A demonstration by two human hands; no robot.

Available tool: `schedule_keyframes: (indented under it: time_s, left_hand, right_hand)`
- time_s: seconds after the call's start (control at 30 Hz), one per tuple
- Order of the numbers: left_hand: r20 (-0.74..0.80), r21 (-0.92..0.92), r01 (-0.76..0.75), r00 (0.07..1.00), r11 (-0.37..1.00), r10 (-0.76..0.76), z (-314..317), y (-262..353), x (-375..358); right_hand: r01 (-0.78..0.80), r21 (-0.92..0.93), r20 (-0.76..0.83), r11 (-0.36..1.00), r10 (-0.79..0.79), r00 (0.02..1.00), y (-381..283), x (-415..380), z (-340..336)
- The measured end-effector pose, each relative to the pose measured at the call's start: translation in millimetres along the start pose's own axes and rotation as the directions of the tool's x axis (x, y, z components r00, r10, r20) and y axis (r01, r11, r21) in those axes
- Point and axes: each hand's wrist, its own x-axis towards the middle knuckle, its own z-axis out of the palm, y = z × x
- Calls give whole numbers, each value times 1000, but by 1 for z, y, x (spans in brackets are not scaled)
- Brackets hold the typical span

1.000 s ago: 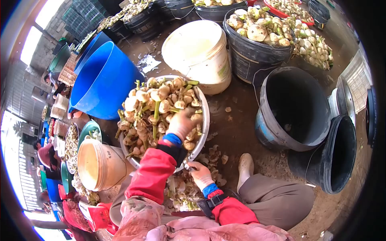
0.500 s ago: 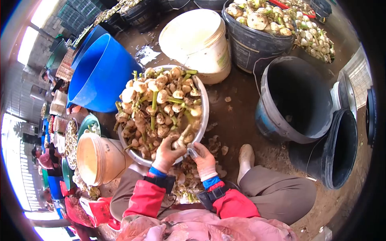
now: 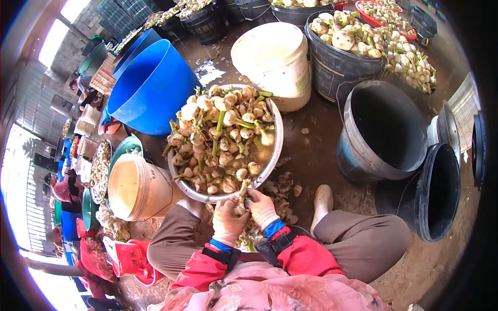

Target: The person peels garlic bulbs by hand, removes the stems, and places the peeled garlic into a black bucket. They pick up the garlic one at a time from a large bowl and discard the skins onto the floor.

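Note:
My left hand [image 3: 229,223] is closed round a garlic bulb [image 3: 240,209], its stalk pointing up over the near rim of a round metal basin [image 3: 278,142]. Close against it, my right hand [image 3: 263,209] is closed on a small metal blade [image 3: 248,202], mostly hidden by the fingers. The basin holds a heap of garlic bulbs [image 3: 223,129] with cut green stalks, some sitting in brownish water. Below my hands, peelings [image 3: 248,239] cover the ground between my legs.
Past the basin stand a white bucket [image 3: 275,67], a blue tub [image 3: 150,88] and a black tub full of garlic [image 3: 342,67]. On the right are two dark buckets [image 3: 381,129]. A cream bucket [image 3: 137,186] lies tilted left. Other people [image 3: 65,192] sit far left.
Both hands have drawn back from over the basin toward my lap, carrying the garlic bulb to the near rim. The view has shifted, so the basin and buckets appear farther right.

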Motion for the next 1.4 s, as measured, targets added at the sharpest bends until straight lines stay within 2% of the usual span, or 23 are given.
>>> schedule_keyframes:
  time_s: [0.03, 0.07, 0.1, 0.17, 0.2, 0.3, 0.33, 0.47, 0.57, 0.6, 0.7, 0.73, 0.77, 0.83, 0.87, 0.93, 1.03, 1.2, 1.23, 1.27, 1.3, 1.37, 1.4]
  left_hand:
    - [57, -159, 118, 992, 980, -110, -2, 0, -1]
    - [284, -551, 439, 898, 710, -336, -9, 5, 0]
    - [381, -751, 496, 865, 437, -326, -14, 4, 2]
    - [626, -772, 519, 720, -367, -297, -20, 1, 2]
    - [684, -696, 486, 673, -528, -282, -24, 4, 7]
    - [729, -658, 492, 605, -571, -319, -25, 0, 8]
    - [717, -679, 499, 607, -539, -342, -25, 0, 8]
    - [651, -759, 573, 679, -311, -338, -20, 4, 5]
    - [445, -813, 518, 847, 265, -289, -23, 7, 1]
    - [223, -479, 285, 954, 830, -199, -37, 26, 3]
    - [49, -299, 60, 998, 952, -48, -29, 17, 7]
    - [179, -556, 316, 949, 769, -261, -27, 20, 5]
    - [385, -787, 509, 846, 347, -367, -34, 23, 5]
    - [535, -838, 544, 808, -39, -247, -34, 22, 7]
    - [536, -838, 545, 807, -38, -248, -31, 19, 5]
    - [775, -632, 722, 595, -283, -215, -24, 8, -3]
    - [743, -593, 662, 669, -459, 5, -8, -5, -8]
    - [730, -612, 655, 684, -443, 3, -13, 1, -4]
    - [649, -761, 634, 740, -136, -178, -9, -1, 0]
    - [507, -791, 578, 803, 200, -314, -8, 0, 4]
    - [300, -470, 439, 895, 766, -329, -16, -1, 5]
    - [35, -64, 31, 999, 997, -29, -22, -4, 11]
    - [41, -65, 33, 999, 997, -30, -24, 0, 14]
  right_hand:
    - [32, 20, -20, 999, -32, 999, 1, -1, -1]
    - [64, 40, -40, 997, -62, 997, -2, -3, 0]
    - [66, 39, -36, 997, -65, 997, -5, -4, 1]
    - [171, 109, 9, 979, -173, 985, -14, -10, 2]
    - [170, 117, 68, 978, -179, 981, -20, -16, 0]
    - [113, 63, 72, 992, -118, 990, -26, -19, -2]
    - [37, 283, 40, 958, -50, 998, -23, -16, 1]
    - [-64, 364, 104, 929, 28, 994, -7, -11, -3]
    - [-123, 398, 13, 909, 128, 992, -4, -10, -4]
    - [-125, 400, 14, 908, 130, 991, -4, -10, -3]
    - [-77, 463, -29, 883, 102, 994, -5, -9, -3]
    - [-75, 451, -13, 889, 91, 996, -2, -5, -5]
    - [-80, 450, -10, 890, 95, 995, -3, -5, -6]
    - [22, 419, 22, 908, -34, 999, -7, -4, -8]
    - [9, 488, 26, 873, -25, 999, -14, -6, -6]
    - [-29, 494, 32, 869, 15, 999, -28, -13, -8]
    - [-53, 521, 35, 852, 41, 999, -32, -16, -8]
    - [54, 468, -2, 882, -59, 998, -33, -14, -6]
    - [54, 468, -2, 882, -60, 998, -31, -12, -8]
    - [91, 192, -16, 977, -90, 996, -30, -11, -10]
    - [119, -100, -21, 988, -122, 992, -28, -10, -12]
    - [280, -426, 47, 860, -288, 956, -12, -4, -11]
    - [239, -524, 73, 817, -237, 969, -25, -10, -8]
